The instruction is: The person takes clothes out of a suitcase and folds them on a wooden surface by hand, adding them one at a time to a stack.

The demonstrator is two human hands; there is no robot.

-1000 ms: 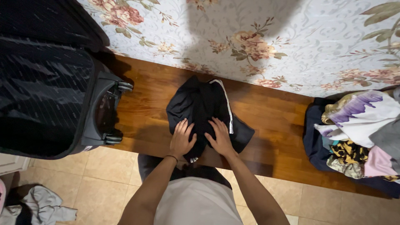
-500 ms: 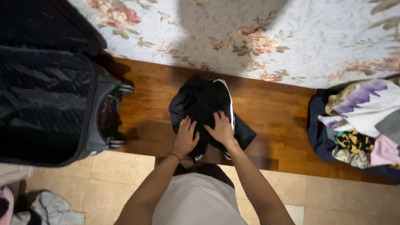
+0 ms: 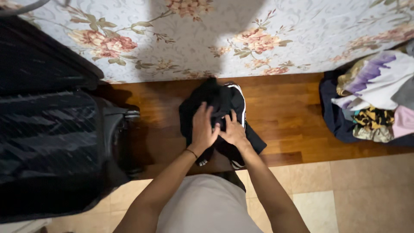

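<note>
Head view: left hand (image 3: 203, 128) and right hand (image 3: 233, 130), grip flat, pressing black garment (image 3: 215, 103) underneath.

Garment (image 3: 220, 103) lies between suitcase (image 3: 47, 142) (left) and clothes pile (image 3: 375, 99).

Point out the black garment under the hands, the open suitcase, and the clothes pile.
black garment (image 3: 224, 100), head view, upper folded part.
open suitcase (image 3: 47, 142), head view, dark lining.
clothes pile (image 3: 375, 92), head view, white and purple top piece.
</note>
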